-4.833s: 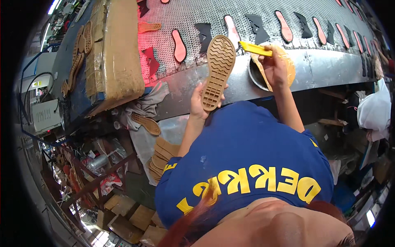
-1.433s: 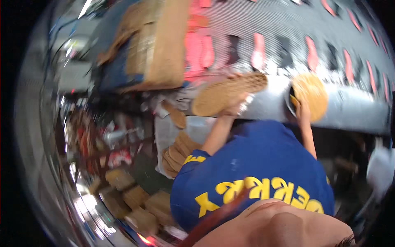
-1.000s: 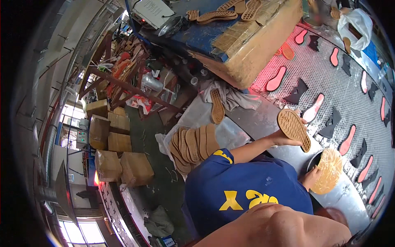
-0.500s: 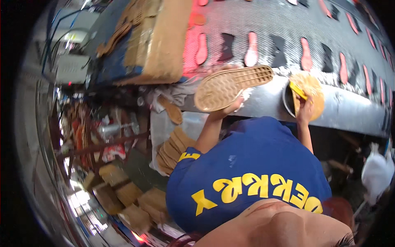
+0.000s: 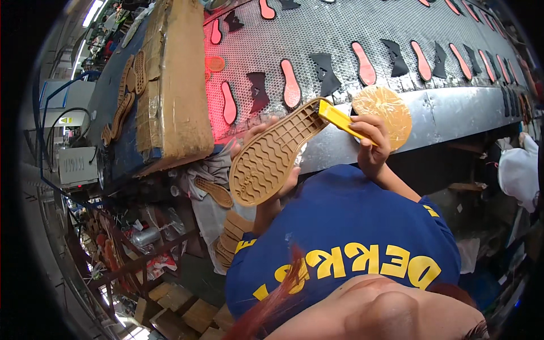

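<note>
My left hand [image 5: 289, 182] is closed round a tan shoe sole [image 5: 266, 156], with fingers along its far edge and near side. The sole is tilted, its grooved tread turned toward me. A yellow-handled brush [image 5: 343, 120] is gripped in my right hand [image 5: 374, 141]. Its dark tip meets the narrow upper end of the sole; whether it touches the rim or the side facing away, I cannot tell. Just beyond my right hand sits a round yellow lid-like disc [image 5: 391, 110] with a wrinkled, shiny surface, at the edge of the metal ledge [image 5: 453, 116].
Pink insole shapes [image 5: 290, 85] and black cut pieces [image 5: 324, 75] lie in rows on a mesh conveyor [image 5: 334, 34]. A tan cardboard box [image 5: 184, 85] stands at the left. More soles [image 5: 232, 232] are stacked by my left elbow, near a loose sole [image 5: 213, 192] and a grey cloth [image 5: 192, 170].
My right hand has brought the brush leftward from the yellow disc to the sole. The sole has come nearer, its narrow end turned upward. My view has shifted too.
</note>
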A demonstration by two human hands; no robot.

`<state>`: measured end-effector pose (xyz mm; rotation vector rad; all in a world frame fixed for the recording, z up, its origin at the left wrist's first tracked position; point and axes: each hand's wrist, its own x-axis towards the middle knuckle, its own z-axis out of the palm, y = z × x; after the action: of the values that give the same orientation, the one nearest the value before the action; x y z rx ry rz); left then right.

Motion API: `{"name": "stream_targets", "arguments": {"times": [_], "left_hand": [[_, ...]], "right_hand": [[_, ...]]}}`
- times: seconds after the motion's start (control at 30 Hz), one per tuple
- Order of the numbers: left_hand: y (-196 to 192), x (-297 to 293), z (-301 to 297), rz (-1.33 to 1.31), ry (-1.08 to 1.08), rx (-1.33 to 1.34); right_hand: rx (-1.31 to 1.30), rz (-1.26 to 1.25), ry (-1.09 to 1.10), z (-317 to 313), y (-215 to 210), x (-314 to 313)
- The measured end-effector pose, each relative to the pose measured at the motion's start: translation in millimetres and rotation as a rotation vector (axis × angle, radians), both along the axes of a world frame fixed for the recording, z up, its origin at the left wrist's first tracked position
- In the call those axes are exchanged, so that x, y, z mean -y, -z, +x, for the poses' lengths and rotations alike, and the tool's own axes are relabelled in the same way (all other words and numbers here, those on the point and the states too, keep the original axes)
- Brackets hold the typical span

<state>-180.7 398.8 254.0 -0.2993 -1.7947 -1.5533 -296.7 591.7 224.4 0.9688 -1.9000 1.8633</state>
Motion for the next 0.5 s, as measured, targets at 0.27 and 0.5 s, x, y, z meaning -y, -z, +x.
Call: {"name": "stream_targets", "arguments": {"times": [0.27, 0.5], "left_hand": [[-15.3, -10.4, 2.9, -0.006, 0.028, 0.041], [-24.0, -19.7, 1.7, -0.111, -0.022, 0.199]], "right_hand": [[-0.017, 0.012, 0.034, 1.2, -1.4, -4.2], [-0.128, 0.037, -0.159, 7.5, -14.0, -7.2]]}}
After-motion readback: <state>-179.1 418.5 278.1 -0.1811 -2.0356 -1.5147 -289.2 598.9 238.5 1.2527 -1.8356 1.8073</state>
